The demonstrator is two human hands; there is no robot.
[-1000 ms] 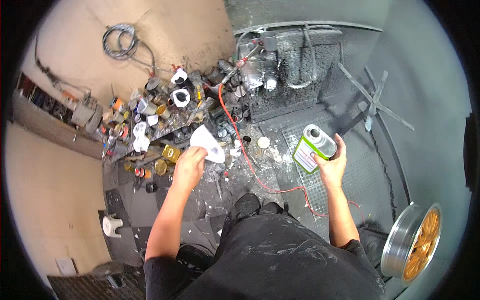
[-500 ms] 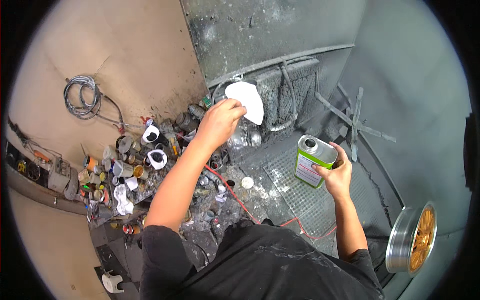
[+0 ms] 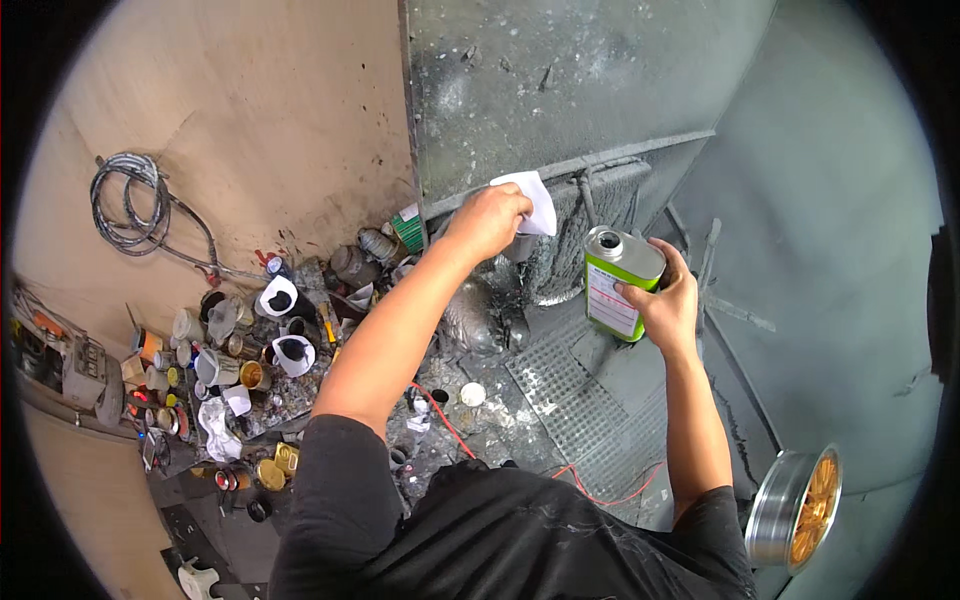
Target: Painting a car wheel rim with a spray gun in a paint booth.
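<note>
My left hand (image 3: pixel 488 222) reaches out ahead, its fingers pinched on a white paper paint strainer (image 3: pixel 542 208), which is tilted and partly covered by the fingers. On the right, my right hand (image 3: pixel 670 305) grips a rectangular metal can (image 3: pixel 610 292), green with a white label. The thumb lies across its front and the fingers go behind it. The can is roughly upright, and its round mouth at the top has no cap on. Strainer and can are held apart, a short way from each other.
Jars, cups and tins crowd the bench (image 3: pixel 290 400) at left, with two stained paper cones (image 3: pixel 277 297) among them. A coiled hose (image 3: pixel 130 205) hangs on the wall. A red hose (image 3: pixel 595 497) crosses the floor. A gold-spoked wheel (image 3: pixel 795 508) stands at the lower right.
My left hand has moved to the right with the strainer, which has turned and shows less of its face. The can is slightly higher and nearer the strainer. The whole view has shifted.
</note>
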